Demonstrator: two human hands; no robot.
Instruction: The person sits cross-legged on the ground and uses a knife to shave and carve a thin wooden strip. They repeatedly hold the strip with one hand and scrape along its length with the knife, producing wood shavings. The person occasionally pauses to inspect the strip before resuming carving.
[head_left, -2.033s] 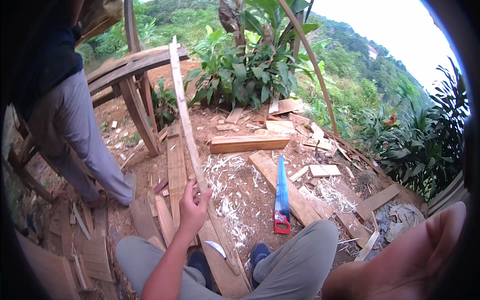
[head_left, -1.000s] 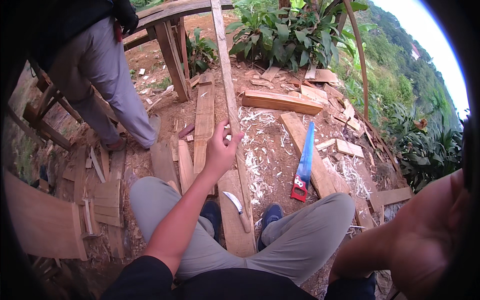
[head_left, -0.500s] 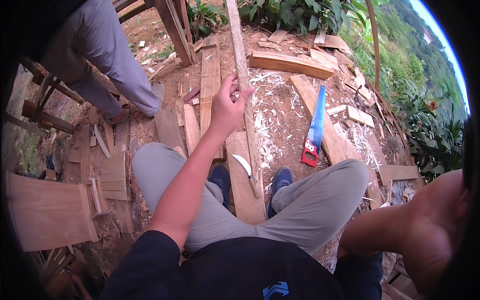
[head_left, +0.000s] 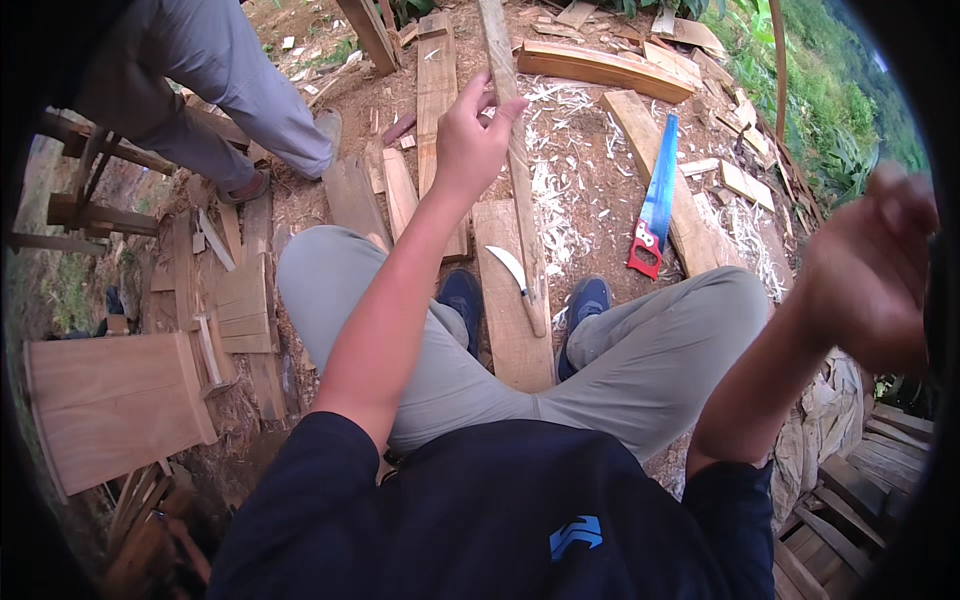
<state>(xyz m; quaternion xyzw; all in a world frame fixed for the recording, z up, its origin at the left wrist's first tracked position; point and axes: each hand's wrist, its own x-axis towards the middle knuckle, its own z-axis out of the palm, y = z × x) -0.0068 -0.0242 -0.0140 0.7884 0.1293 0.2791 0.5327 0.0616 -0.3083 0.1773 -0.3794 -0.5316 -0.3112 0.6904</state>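
Note:
My left hand (head_left: pixel 475 140) is wrapped round a long narrow wooden stick (head_left: pixel 522 190), thumb on its near face and fingers partly hidden behind. The stick slants down between my feet, its lower end over a flat plank (head_left: pixel 505 340). Beside that end lies a knife with a curved pale blade (head_left: pixel 507 266) and a wooden handle. My right hand (head_left: pixel 870 275) is raised at the far right, away from the wood. Its fingers look bent but are blurred and partly cut off by the dark rim.
A handsaw (head_left: pixel 655 200) with a blue blade and red handle rests against a long board (head_left: pixel 690 235) on the right. Shavings and offcuts litter the dirt. Another person's legs (head_left: pixel 235 80) stand at the upper left, above a wooden panel (head_left: pixel 115 405).
My right hand has come up and forward from the lower right. My left hand keeps its grip on the stick. The whole view has shifted, with the ground appearing higher.

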